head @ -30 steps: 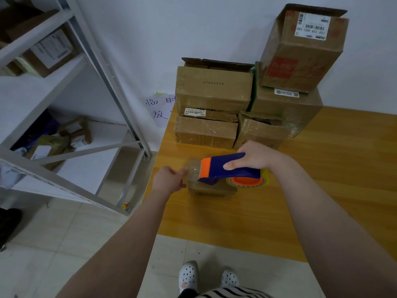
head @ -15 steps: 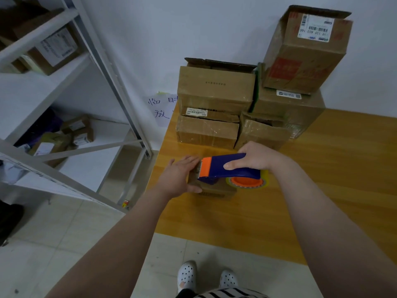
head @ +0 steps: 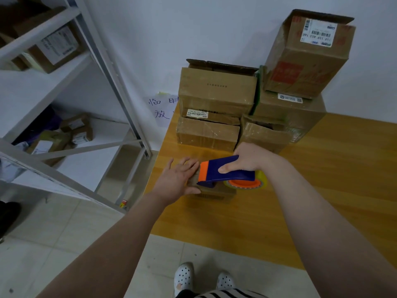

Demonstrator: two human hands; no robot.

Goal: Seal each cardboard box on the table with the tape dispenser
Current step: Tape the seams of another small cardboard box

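small cardboard box (head: 211, 191) is kept near table (head: 322, 190) front-left edge | left hand (head: 178, 179) is laid flat on it, fingers straight, likely to steady it | right hand (head: 250, 159) is closed around tape dispenser (head: 227, 172), set on box top for taping

Parcel storeroom: labelled cartons (head: 217, 91) stacked beside metal shelving (head: 111, 67)
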